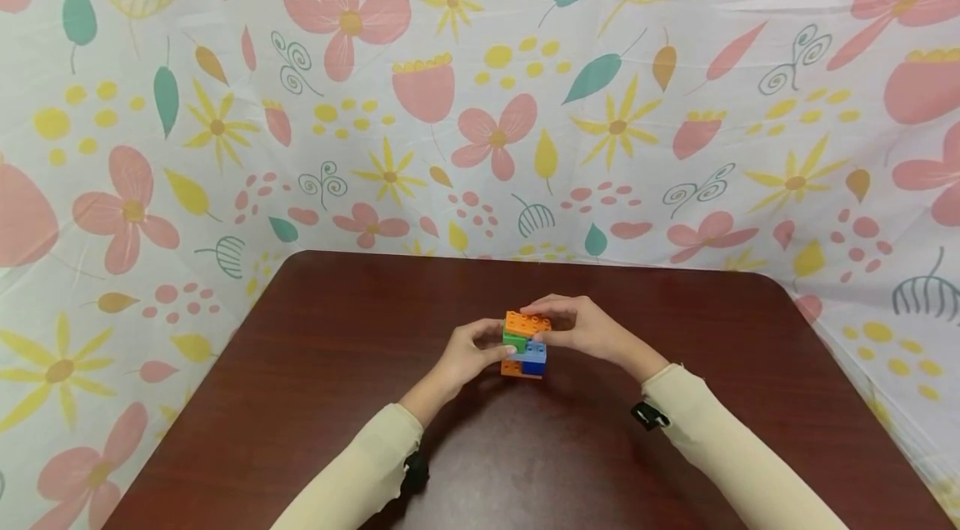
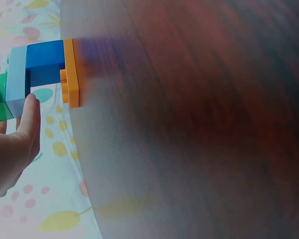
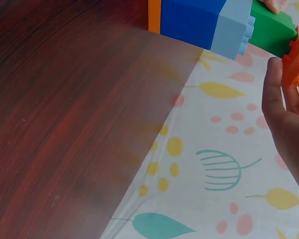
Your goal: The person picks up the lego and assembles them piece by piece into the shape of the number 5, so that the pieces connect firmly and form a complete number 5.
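A tower of toy building bricks stands on the table. At its bottom is a thin orange plate [image 2: 72,74], under a dark blue brick [image 2: 46,62]. Above that come a light blue brick [image 3: 232,30] and a green brick [image 3: 274,31]. My left hand [image 1: 463,357] holds the tower from the left around the green and light blue bricks, thumb in front. At the top, my right hand [image 1: 588,332] pinches an orange brick [image 1: 525,322]. In the right wrist view it looks slightly tilted against the green brick; whether it is seated is unclear.
The dark brown table [image 1: 337,330] has rounded far corners. Behind it hangs a white cloth [image 1: 480,213] with flowers and leaves. Black straps with small devices sit on both sleeves.
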`<move>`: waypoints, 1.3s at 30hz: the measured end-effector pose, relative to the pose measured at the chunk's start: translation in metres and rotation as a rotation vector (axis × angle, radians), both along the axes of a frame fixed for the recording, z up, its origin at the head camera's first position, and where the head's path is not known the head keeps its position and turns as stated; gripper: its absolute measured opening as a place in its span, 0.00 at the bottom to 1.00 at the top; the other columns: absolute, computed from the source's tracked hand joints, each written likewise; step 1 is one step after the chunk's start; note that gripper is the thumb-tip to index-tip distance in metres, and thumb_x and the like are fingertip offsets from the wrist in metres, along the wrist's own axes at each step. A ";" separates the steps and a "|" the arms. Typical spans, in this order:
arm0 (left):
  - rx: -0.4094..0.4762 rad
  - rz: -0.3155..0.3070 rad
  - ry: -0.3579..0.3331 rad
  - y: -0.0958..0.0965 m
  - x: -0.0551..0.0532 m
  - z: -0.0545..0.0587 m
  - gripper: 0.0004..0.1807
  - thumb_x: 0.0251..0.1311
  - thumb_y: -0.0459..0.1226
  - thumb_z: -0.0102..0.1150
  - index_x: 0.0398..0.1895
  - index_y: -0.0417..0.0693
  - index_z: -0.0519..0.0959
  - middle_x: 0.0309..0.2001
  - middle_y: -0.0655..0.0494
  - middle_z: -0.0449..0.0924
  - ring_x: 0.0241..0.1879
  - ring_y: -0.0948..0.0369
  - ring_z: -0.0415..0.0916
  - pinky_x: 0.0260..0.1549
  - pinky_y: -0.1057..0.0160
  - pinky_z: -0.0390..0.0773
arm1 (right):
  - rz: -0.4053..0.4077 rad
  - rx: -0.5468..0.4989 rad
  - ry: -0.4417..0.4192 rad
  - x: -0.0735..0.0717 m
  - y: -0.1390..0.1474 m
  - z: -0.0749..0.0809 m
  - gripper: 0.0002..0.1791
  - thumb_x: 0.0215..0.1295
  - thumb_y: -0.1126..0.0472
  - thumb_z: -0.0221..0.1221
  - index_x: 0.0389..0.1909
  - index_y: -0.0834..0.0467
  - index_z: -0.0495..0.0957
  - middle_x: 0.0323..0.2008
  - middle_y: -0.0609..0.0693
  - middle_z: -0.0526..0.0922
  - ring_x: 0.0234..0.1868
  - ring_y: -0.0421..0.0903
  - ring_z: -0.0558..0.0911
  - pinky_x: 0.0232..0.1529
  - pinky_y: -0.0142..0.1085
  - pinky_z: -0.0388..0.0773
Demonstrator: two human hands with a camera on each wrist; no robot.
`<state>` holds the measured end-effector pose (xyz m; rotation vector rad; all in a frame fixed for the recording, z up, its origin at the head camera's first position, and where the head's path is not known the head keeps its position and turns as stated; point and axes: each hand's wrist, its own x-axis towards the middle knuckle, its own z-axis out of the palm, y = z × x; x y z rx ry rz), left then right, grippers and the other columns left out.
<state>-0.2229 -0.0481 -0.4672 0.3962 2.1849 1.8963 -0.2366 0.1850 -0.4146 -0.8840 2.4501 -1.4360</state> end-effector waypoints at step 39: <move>0.022 0.012 -0.030 0.000 0.000 0.003 0.22 0.57 0.36 0.68 0.55 0.44 0.79 0.49 0.49 0.80 0.45 0.54 0.80 0.44 0.53 0.81 | -0.012 0.062 0.093 0.006 -0.016 0.012 0.20 0.57 0.68 0.67 0.52 0.64 0.81 0.43 0.55 0.81 0.40 0.49 0.78 0.41 0.38 0.81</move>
